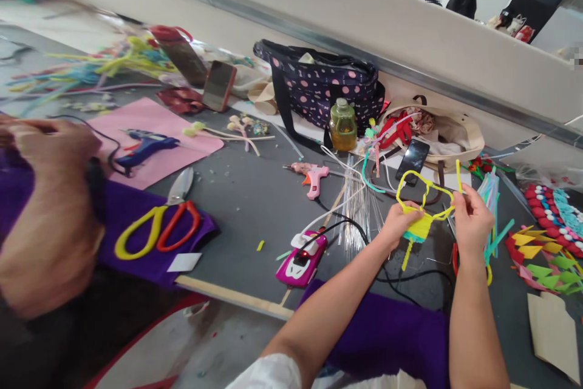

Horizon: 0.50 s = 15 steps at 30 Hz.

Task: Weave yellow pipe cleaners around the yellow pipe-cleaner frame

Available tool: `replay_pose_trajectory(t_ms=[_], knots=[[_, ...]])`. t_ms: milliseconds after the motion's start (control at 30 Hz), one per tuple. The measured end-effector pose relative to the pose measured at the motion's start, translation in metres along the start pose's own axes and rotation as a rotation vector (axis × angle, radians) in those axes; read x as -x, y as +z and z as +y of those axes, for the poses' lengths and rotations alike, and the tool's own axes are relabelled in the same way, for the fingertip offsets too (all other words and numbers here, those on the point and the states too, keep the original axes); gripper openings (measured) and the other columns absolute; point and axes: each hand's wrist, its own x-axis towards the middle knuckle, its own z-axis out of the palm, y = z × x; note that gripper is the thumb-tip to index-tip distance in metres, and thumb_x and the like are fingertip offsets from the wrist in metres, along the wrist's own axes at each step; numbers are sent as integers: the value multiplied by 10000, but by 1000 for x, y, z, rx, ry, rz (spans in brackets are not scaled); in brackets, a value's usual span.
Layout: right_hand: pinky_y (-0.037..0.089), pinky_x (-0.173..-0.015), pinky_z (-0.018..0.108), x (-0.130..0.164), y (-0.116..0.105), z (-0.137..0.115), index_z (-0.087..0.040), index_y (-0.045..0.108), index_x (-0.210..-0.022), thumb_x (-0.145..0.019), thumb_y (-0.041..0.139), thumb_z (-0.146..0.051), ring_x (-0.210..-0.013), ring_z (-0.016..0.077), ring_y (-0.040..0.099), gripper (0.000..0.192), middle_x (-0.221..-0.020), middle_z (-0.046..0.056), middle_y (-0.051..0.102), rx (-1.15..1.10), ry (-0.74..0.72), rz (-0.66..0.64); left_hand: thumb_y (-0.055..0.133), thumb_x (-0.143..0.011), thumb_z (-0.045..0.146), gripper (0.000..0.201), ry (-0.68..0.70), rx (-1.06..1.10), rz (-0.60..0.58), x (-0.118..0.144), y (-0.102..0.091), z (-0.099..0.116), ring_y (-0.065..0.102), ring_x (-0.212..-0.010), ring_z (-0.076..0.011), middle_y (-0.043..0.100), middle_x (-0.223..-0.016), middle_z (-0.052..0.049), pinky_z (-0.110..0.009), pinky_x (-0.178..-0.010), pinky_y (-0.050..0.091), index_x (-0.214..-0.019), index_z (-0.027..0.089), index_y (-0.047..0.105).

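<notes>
My left hand (399, 221) and my right hand (472, 219) together hold up a yellow pipe-cleaner shape (424, 204) above the grey table (255, 201). The shape is a bent loop with a yellow-green woven patch and a short tail hanging from its lower middle. My left hand pinches its left side, my right hand pinches its right end, where a short stem sticks up. A pink hot-glue gun (313, 176) lies left of my hands, and a bundle of thin wires (357, 216) lies just beside my left wrist.
A co-worker's blurred arm (45, 213) fills the left edge. Yellow and red scissors (157, 225) lie on purple cloth, a blue glue gun (143, 146) on pink paper. A dotted bag (319, 85), a bottle (343, 125), a phone (412, 161), a pink car-shaped gadget (303, 258) and paper shapes (546, 249) crowd the table.
</notes>
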Motion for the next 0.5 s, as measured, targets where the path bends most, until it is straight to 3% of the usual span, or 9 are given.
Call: replay_pose_trajectory(t_ms=[100,200,333,500], knots=[[479,-720,304,1,-6,0,-170,686,-1130,-923,481,-378,-770,208,669,358,-903,105,728,214,-143,-12,752,-567,276,230,40,18,25,-1,-2,-2,583,-570,-131,655,-667,-27,-234,-559,430,-711,142,633],[437,-709,292,1,-12,1,-191,713,-1056,-931,440,-293,-808,209,654,318,-904,92,723,408,-242,-116,761,-560,267,241,58,36,46,-2,-3,-5,593,-584,-136,665,-705,-35,-231,-552,426,-720,144,631],[364,-630,274,0,-20,-1,-221,711,-995,-897,476,-235,-749,188,624,256,-862,57,705,579,-263,-278,757,-571,272,234,61,14,47,-4,-5,-6,580,-557,-134,654,-678,-34,-230,-527,413,-720,141,633],[344,-617,274,-2,-19,-4,-213,704,-951,-904,462,-214,-727,181,613,246,-851,60,688,622,-240,-436,758,-583,281,228,52,-7,2,-2,-5,-4,565,-551,-123,650,-678,-24,-227,-532,411,-725,144,644]])
